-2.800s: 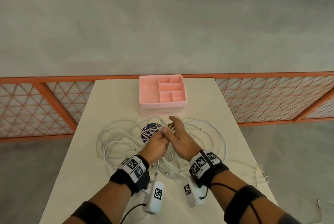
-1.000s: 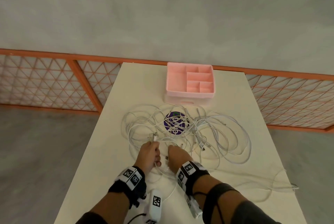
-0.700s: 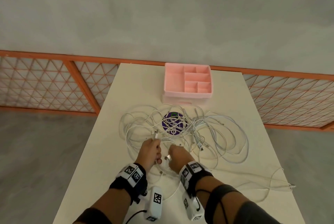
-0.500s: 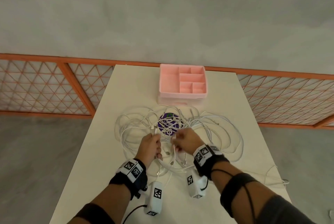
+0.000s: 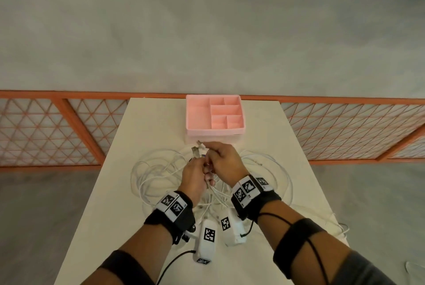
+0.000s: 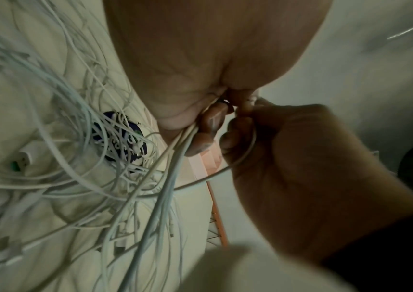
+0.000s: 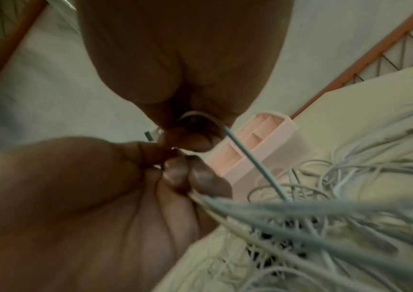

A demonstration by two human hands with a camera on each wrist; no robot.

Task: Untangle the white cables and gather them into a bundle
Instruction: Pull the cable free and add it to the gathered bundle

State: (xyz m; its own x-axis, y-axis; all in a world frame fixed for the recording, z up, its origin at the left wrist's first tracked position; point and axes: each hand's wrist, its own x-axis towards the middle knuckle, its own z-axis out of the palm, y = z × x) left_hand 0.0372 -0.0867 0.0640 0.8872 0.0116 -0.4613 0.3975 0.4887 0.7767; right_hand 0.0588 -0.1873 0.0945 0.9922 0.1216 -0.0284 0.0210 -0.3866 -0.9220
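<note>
Above the surface (image 5: 149, 123), both hands meet: left hand (image 5: 192, 177) grips several strands of the white cables (image 5: 156, 169), right hand (image 5: 226, 162) pinches one strand, plug ends (image 5: 198, 147) protruding past the grip. Below it, loose loops spread, partly hiding a purple disc (image 6: 123, 138). Beyond: pink tray (image 5: 215, 115). Fingertips obscured.

1. The cables (image 5: 158, 169) are white.
2. The divided tray (image 5: 197, 121) is plain pink.
3. The table (image 5: 147, 119) is cream.
4. The fence (image 5: 69, 123) has an orange frame with a diamond lattice.
5. The wrist bands (image 5: 171, 206) carry black-and-white square codes.
6. A round disc (image 6: 123, 138) under the cables is dark purple.
</note>
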